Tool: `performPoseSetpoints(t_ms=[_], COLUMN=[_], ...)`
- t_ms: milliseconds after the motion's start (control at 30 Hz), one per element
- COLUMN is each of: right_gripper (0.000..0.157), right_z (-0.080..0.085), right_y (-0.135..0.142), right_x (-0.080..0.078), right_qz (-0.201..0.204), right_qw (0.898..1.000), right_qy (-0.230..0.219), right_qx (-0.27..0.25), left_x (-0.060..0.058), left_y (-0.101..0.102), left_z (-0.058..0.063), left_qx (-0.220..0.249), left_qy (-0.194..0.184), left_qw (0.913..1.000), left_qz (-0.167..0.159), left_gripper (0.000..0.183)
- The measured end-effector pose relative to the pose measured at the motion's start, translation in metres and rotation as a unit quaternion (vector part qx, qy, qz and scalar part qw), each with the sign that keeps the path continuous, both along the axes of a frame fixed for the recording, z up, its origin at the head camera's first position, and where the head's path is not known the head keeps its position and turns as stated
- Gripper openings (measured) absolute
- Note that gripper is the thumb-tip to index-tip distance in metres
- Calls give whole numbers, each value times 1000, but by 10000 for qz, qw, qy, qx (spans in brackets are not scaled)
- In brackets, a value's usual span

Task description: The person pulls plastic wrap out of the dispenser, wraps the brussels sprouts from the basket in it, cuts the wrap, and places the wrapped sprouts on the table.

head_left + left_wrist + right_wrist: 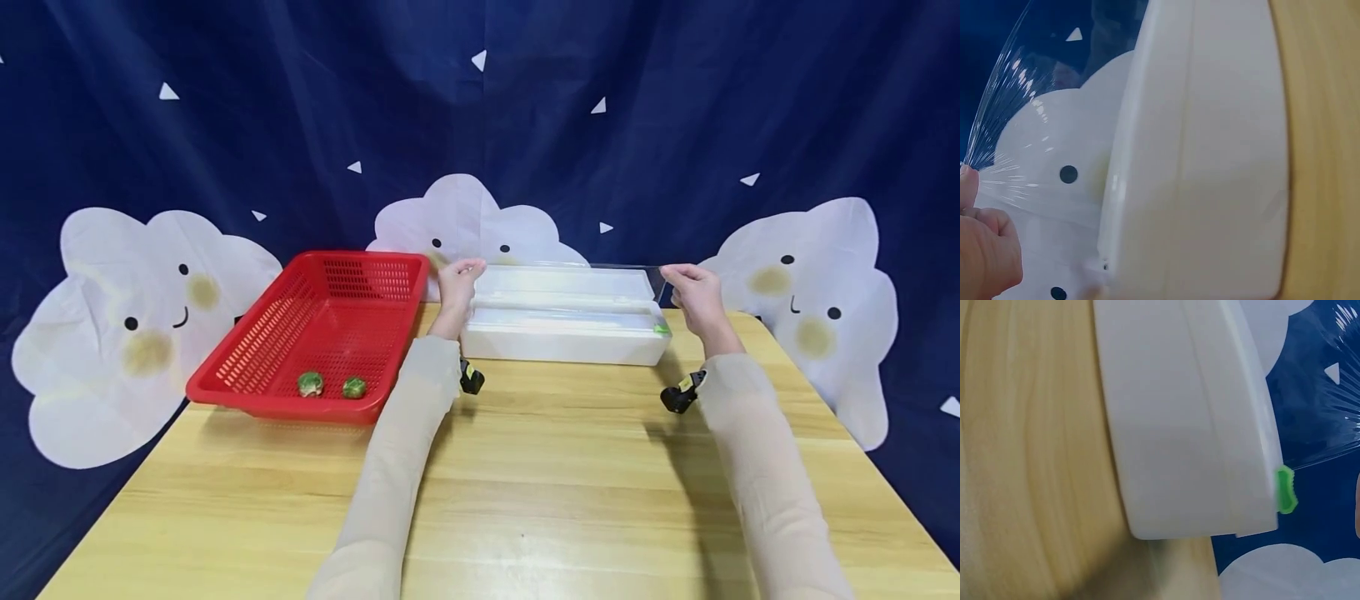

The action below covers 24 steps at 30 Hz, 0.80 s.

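A long white cling film dispenser (562,345) sits at the back of the table, with a small green slider (1285,489) at its right end. Clear cling film (1019,75) stretches up from it, creased into gathers near the left fingertips. My left hand (456,292) pinches the film's left corner between thumb and fingers, above the dispenser's left end. At the opposite end my right hand (697,298) pinches the other corner; the right wrist view catches only a sliver of it. The film is hard to make out in the head view.
To the left stands a red plastic basket (411,333) holding two small green Brussels sprouts (310,383). The wooden table (540,483) ends just behind the dispenser, where a dark blue curtain (525,108) with cloud faces hangs.
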State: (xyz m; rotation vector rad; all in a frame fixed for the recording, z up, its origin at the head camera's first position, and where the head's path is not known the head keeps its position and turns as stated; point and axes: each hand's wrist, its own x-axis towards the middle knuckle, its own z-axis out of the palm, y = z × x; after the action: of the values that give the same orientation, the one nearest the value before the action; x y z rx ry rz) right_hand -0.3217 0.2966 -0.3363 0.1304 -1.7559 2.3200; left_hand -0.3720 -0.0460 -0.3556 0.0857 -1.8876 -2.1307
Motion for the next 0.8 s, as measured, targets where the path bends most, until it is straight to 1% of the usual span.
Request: performPoseSetpoints(t_ms=[100, 133, 233, 333, 367, 433, 633, 733, 800], right_gripper=[23, 22, 19, 19, 19, 20, 23, 22, 21], right_z=[5, 6, 10, 15, 17, 21, 33, 38, 40], right_y=[1, 2, 4, 6, 6, 7, 5, 6, 7], right_x=[-3, -4, -7, -8, -8, -7, -5, -5, -5], right_qz=[-92, -135, -249, -305, -307, -302, -256, -249, -290], right_qw=[9999, 9999, 9997, 9995, 9995, 9994, 9989, 9984, 9982], right_qy=[-39, -60, -76, 42, 89, 162, 313, 402, 461], right_qx=[-71, -54, 26, 75, 60, 9, -251, -320, -253], left_x=[2, 5, 5, 4, 1, 1, 5, 6, 7], left_y=[0, 0, 1, 3, 3, 4, 3, 2, 2], left_z=[8, 14, 22, 30, 29, 33, 45, 51, 54], left_qx=[266, 337, 430, 485, 500, 512, 448, 399, 382], left_qy=[-24, -52, -18, 32, 92, 164, 385, 475, 470], left_qw=[9996, 9993, 9989, 9986, 9985, 9983, 9980, 9978, 9980], left_qz=[-116, -147, -182, -203, -207, -213, -220, -215, -200], left_gripper=[22, 22, 22, 22, 22, 23, 23, 23, 23])
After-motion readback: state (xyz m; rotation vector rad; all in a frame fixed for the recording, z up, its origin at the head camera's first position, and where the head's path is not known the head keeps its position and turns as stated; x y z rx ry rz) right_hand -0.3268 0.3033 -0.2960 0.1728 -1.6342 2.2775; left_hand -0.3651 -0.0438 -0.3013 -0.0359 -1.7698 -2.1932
